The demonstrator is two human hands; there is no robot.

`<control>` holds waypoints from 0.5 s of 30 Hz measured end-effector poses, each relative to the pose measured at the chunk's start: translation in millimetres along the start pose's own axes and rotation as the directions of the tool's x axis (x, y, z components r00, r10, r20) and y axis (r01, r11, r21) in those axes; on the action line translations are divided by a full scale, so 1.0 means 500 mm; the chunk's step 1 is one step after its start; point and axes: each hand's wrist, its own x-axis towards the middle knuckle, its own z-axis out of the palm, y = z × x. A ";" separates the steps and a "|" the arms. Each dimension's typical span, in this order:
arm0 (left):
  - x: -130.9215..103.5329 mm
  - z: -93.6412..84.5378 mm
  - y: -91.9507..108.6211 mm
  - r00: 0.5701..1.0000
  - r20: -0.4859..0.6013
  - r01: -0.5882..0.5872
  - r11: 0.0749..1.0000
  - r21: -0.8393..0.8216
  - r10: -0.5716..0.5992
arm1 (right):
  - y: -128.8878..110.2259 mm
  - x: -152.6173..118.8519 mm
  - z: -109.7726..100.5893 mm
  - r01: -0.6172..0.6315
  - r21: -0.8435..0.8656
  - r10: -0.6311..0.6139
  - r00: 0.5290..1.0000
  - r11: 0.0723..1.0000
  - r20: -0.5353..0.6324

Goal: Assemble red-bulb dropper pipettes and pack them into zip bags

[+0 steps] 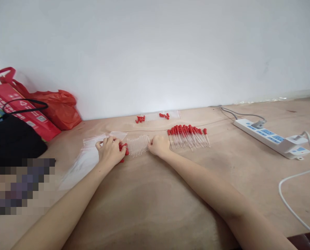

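Observation:
Several thin clear tubes (138,146) lie side by side on the wooden table (155,201), between my two hands. My left hand (110,150) rests over a small heap of red rubber caps (126,150), its fingers bent and spread; whether it pinches a cap is hidden. Curled closed, my right hand (159,145) touches the right end of the row of tubes; what its fingertips hold is too small to make out. To its right lies a group of clear tubes with red caps on their upper ends (187,133).
Near the wall, red caps (140,119) lie beside a clear bag (152,116). Plastic bags (86,158) lie at my left hand. Red bags (62,109) and a black cloth (13,140) are far left. A power strip (269,137) with cables is at right.

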 end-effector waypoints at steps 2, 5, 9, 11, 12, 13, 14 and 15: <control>0.001 0.003 -0.002 1.000 -0.003 -0.006 1.000 0.013 0.006 | -0.002 0.001 -0.003 0.020 -0.044 -0.020 1.000 0.999 0.002; 0.002 0.002 -0.003 0.999 -0.030 -0.020 1.000 0.020 0.020 | 0.000 -0.001 -0.007 0.052 -0.081 -0.052 0.999 0.995 -0.001; -0.003 -0.014 0.017 0.988 -0.149 -0.048 0.998 -0.049 0.040 | 0.013 -0.019 -0.015 0.115 -0.133 -0.119 0.993 0.984 -0.016; -0.014 -0.025 0.039 0.980 -0.185 -0.101 0.983 -0.154 0.072 | 0.028 -0.037 -0.022 0.151 -0.170 -0.159 0.987 0.974 -0.036; -0.022 -0.030 0.052 0.977 -0.189 -0.137 0.967 -0.216 0.096 | 0.039 -0.048 -0.026 0.177 -0.201 -0.190 0.981 0.964 -0.047; -0.031 -0.035 0.065 0.975 -0.181 -0.178 0.944 -0.276 0.131 | 0.051 -0.060 -0.031 0.206 -0.238 -0.225 0.973 0.949 -0.055; -0.041 -0.038 0.078 0.970 -0.163 -0.224 0.916 -0.333 0.178 | 0.066 -0.072 -0.036 0.242 -0.277 -0.267 0.962 0.930 -0.057; -0.051 -0.041 0.091 0.965 -0.150 -0.256 0.888 -0.382 0.214 | 0.082 -0.084 -0.041 0.274 -0.310 -0.302 0.952 0.910 -0.047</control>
